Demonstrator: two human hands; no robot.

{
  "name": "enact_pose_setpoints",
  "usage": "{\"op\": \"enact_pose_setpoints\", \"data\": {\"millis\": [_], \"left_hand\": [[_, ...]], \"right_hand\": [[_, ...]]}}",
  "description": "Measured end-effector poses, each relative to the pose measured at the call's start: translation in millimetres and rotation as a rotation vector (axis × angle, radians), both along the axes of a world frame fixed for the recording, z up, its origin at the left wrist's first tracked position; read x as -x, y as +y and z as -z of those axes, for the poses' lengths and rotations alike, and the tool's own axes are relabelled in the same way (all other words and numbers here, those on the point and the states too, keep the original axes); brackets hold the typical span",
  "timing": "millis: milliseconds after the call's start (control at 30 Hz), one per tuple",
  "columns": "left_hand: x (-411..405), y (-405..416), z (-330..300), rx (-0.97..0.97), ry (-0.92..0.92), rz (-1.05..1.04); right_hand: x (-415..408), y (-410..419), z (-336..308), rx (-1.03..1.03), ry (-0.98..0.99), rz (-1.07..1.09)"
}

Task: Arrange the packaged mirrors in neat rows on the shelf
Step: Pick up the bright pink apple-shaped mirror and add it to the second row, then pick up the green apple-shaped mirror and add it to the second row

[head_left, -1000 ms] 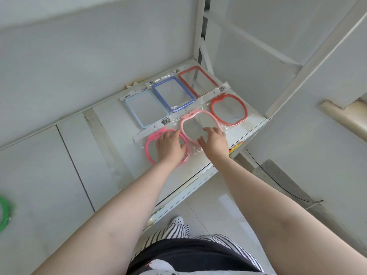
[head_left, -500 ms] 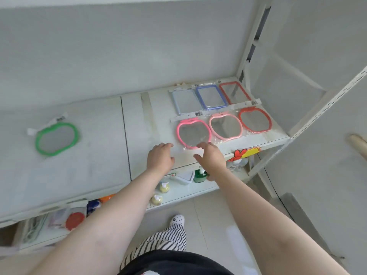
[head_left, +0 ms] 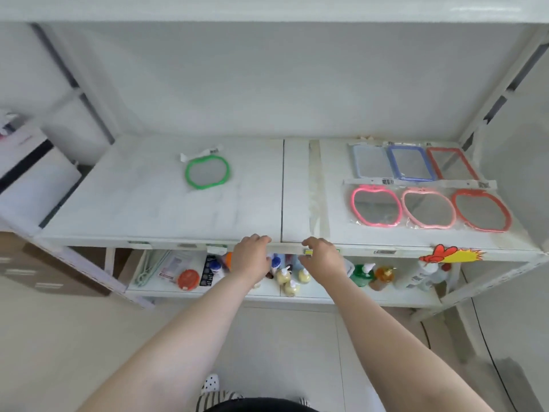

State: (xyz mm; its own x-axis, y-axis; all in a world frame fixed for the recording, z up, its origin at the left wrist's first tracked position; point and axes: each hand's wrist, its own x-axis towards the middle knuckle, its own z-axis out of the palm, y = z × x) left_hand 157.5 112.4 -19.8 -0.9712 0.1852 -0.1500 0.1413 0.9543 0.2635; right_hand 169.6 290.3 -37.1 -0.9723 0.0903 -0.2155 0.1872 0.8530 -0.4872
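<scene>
Both hands, left hand (head_left: 251,257) and right hand (head_left: 322,257), hover at the shelf's (head_left: 148,221) front edge, fingers loosely curled, holding nothing; green mirror (head_left: 207,172) sits alone near the back.

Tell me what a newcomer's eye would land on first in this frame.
Probably the two tidy rows of packaged mirrors at the shelf's right end: three rectangular mirrors behind, three apple-shaped mirrors in front. Next, the lone green mirror lying apart on the left half. Both hands, left hand and right hand, are empty at the front edge.
</scene>
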Motion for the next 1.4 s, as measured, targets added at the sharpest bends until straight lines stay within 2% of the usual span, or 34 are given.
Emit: {"op": "enact_pose_setpoints", "data": {"millis": [300,567,733,1033,1400], "left_hand": [[-8.0,-150.4,0.4,-0.033,0.018,-0.135],[-12.0,-333.8,0.0,0.015,0.019,-0.141],[-8.1,-409.7,-1.1,0.026,0.034,-0.151],[38.3,-429.6,11.5,0.036,0.054,-0.069],[157.2,-438.0,6.7,0.091,0.08,-0.064]], "right_hand": [[13.4,-143.4,-4.8,-0.025,0.003,-0.093],[13.5,-317.8,-3.1,-0.108,-0.012,-0.173],[18.8,-381.0,-5.6,-0.143,-0.007,-0.179],[62.8,-407.2,-5.3,-0.207,-0.016,-0.162],[191.3,-403.1,-8.2,-0.165,0.056,-0.116]]}}
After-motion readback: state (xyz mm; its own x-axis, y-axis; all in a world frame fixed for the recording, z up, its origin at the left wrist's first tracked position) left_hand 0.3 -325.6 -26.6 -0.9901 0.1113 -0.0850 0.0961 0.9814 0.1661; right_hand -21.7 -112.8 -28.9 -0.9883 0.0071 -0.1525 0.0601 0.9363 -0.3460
